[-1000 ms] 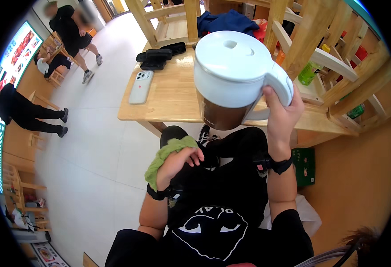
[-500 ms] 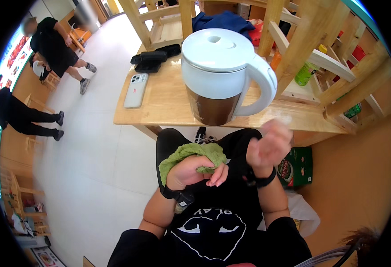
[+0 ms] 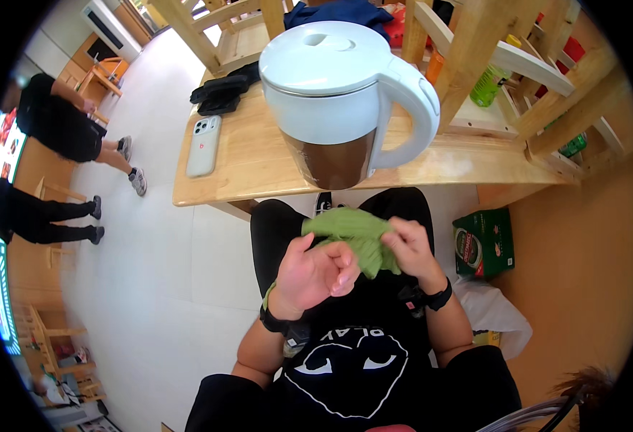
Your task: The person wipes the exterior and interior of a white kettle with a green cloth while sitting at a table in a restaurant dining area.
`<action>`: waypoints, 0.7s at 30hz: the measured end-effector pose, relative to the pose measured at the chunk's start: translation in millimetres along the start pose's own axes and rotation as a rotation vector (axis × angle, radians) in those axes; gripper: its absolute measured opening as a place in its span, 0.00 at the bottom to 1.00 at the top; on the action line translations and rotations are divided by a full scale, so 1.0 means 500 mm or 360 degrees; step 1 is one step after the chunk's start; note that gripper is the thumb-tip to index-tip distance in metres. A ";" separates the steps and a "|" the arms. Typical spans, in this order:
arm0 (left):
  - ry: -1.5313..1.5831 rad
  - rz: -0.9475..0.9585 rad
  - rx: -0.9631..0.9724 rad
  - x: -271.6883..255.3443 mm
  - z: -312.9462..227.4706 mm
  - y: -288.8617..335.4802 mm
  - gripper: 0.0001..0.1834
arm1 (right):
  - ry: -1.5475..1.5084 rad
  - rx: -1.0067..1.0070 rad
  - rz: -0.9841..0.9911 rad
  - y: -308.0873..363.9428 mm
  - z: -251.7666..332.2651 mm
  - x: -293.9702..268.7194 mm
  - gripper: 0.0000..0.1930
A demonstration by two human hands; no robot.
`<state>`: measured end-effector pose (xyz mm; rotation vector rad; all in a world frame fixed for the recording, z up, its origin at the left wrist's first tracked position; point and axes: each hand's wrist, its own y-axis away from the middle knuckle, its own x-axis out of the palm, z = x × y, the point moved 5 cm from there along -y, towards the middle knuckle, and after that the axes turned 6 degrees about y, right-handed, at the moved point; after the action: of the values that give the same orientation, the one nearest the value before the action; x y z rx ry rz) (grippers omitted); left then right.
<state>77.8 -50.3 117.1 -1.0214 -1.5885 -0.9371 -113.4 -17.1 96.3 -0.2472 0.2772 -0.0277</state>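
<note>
A crumpled green cloth hangs over my lap, a little blurred by motion. My right hand pinches its right edge between thumb and fingers. My left hand is palm up in front of the cloth, thumb apart and fingers loosely curled, with nothing visible in the palm. Part of the cloth is hidden behind this hand. Beyond my hands, near the front edge of the wooden table, stands a lidded kettle with a white top, dark brown contents and a handle on its right.
A pale phone and black pouch-like items lie left of the kettle. Upturned wooden stools crowd the table's right side, with a green bottle among them. A green carton sits below right. Two people stand at left.
My right hand has come down and taken hold of the cloth. The cloth has shifted off my left hand toward the right, and the left hand has turned palm up.
</note>
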 end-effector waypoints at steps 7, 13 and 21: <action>-0.1099 0.0123 -0.0318 -0.071 0.024 0.037 0.28 | -0.1179 0.0195 -0.0986 0.009 -0.034 -0.077 0.19; -0.1814 -0.0576 0.0153 -0.098 -0.081 0.061 0.12 | -0.0493 -0.0462 -0.0683 0.041 0.027 -0.123 0.21; -0.2656 -0.0340 0.1841 0.154 -0.322 0.055 0.24 | 0.0469 -0.0738 -0.0923 0.021 0.160 -0.109 0.13</action>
<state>143.3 -176.1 229.0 -0.6162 -2.9163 1.1647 -143.8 15.3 183.0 -0.7821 0.4974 -0.5818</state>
